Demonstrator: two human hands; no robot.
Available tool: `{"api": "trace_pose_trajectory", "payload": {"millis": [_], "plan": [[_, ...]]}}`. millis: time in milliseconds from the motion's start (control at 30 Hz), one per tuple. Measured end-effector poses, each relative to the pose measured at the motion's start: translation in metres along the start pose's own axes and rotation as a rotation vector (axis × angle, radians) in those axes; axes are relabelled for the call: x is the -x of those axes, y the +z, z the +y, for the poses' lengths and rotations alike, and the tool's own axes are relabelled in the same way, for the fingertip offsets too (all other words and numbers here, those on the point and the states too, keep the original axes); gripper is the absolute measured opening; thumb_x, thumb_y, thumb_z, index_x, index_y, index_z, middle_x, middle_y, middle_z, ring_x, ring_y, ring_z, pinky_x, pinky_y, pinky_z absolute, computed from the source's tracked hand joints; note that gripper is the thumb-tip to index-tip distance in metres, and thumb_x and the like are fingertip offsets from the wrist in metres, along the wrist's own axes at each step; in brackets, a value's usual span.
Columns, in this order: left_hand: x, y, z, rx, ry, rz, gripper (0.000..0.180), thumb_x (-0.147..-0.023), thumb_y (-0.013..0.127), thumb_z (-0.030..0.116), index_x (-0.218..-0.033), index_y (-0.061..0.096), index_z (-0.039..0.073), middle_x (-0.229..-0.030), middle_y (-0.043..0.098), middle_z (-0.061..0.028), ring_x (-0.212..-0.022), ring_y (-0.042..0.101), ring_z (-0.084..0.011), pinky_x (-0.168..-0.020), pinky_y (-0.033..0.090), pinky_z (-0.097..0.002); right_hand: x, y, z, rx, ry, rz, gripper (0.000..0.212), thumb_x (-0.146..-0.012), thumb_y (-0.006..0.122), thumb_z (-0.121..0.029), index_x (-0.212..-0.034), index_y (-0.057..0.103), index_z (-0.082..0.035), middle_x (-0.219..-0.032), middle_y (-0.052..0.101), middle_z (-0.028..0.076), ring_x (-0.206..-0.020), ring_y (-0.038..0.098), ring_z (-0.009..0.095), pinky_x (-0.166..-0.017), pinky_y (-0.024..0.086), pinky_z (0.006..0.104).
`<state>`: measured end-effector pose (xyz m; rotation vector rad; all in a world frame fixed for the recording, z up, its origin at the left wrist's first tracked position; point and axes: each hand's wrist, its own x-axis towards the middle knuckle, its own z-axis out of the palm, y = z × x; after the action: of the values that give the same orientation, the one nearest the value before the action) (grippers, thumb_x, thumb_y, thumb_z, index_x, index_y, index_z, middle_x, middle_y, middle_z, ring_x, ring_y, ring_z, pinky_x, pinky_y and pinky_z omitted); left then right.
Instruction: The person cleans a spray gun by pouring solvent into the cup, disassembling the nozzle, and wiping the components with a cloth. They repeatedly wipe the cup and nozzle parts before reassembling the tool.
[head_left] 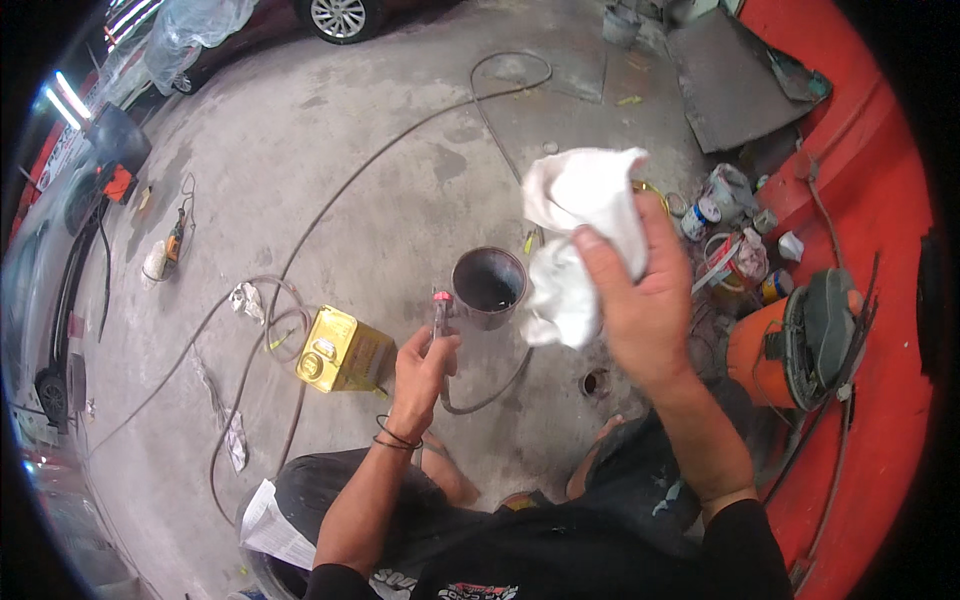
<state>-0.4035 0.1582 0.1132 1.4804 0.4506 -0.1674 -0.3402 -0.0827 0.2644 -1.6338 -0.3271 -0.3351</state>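
Note:
My right hand (645, 300) is raised at right of the middle, its thumb and fingers closed on a crumpled white cloth (585, 195) that hangs below and fans out above the grip. Lower and to the left, my left hand (424, 370) wraps round a small metallic tool with a red end (441, 306); the fingers hide most of it, so its exact kind is unclear. A dark round bucket (489, 311) stands on the floor just beyond this tool. Close by on the left is a yellow rectangular can (345, 350). A hose passes near my left hand.
A long hose (385, 150) loops over the concrete floor (330, 110). On the right, cans, crumpled wrappings and an orange bucket (760, 350) line a red wall (880, 200). A corded power tool (175, 240) lies at left, near parked cars. A small floor hole (596, 382) is nearby.

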Motion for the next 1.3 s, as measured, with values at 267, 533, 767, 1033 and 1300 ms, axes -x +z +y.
{"api": "trace_pose_trajectory", "payload": {"millis": [267, 533, 767, 1033, 1300], "plan": [[0.005, -0.028, 0.013, -0.21, 0.079, 0.026, 0.04, -0.084, 0.075, 0.036, -0.098, 0.075, -0.002, -0.07, 0.064, -0.0053, -0.068, 0.06, -0.0149, -0.066, 0.048, -0.0329, 0.004, 0.029, 0.003, 0.924, -0.84, -0.808, 0.061, -0.096, 0.065, -0.062, -0.114, 0.073, -0.005, -0.113, 0.07, 0.008, -0.117, 0.062, 0.027, -0.111, 0.034, 0.0551], [0.03, -0.043, 0.041, -0.458, 0.17, -0.14, 0.05, -0.079, 0.075, 0.04, -0.106, 0.078, -0.002, -0.084, 0.074, -0.0137, -0.081, 0.07, -0.0239, -0.079, 0.055, -0.0362, -0.007, 0.037, -0.013, 1.254, -0.596, -1.77, 0.069, -0.096, 0.06, -0.066, -0.096, 0.077, 0.0, -0.099, 0.076, 0.015, -0.103, 0.073, 0.035, -0.107, 0.041, 0.0565], [0.021, -0.049, 0.017, -0.296, 0.058, -0.071, 0.045, -0.081, 0.075, 0.044, -0.098, 0.081, 0.002, -0.073, 0.068, -0.0075, -0.067, 0.064, -0.0168, -0.065, 0.051, -0.0318, -0.024, 0.036, 0.018, 0.903, -0.114, -1.643, 0.042, -0.091, 0.076, -0.025, -0.121, 0.067, 0.003, -0.111, 0.071, 0.024, -0.115, 0.067, 0.046, -0.098, 0.053, 0.0481], [0.021, -0.034, 0.028, -0.131, 0.024, -0.101, 0.04, -0.086, 0.073, 0.042, -0.093, 0.078, 0.004, -0.068, 0.061, -0.0014, -0.06, 0.055, -0.0109, -0.058, 0.043, -0.028, -0.06, 0.036, -0.036, 0.706, -0.29, -0.899, 0.037, -0.085, 0.078, -0.014, -0.119, 0.066, -0.006, -0.116, 0.066, 0.02, -0.109, 0.068, 0.042, -0.093, 0.055, 0.0489], [0.013, -0.022, 0.015, -0.058, 0.088, 0.094, 0.044, -0.082, 0.074, 0.043, -0.09, 0.079, 0.0, -0.066, 0.066, -0.0093, -0.062, 0.064, -0.0189, -0.062, 0.049, -0.0339, -0.029, 0.043, 0.026, 0.915, 0.046, -0.608, 0.04, -0.093, 0.073, -0.035, -0.115, 0.071, -0.002, -0.092, 0.075, 0.023, -0.088, 0.077, 0.038, -0.08, 0.059, 0.0467]]}}
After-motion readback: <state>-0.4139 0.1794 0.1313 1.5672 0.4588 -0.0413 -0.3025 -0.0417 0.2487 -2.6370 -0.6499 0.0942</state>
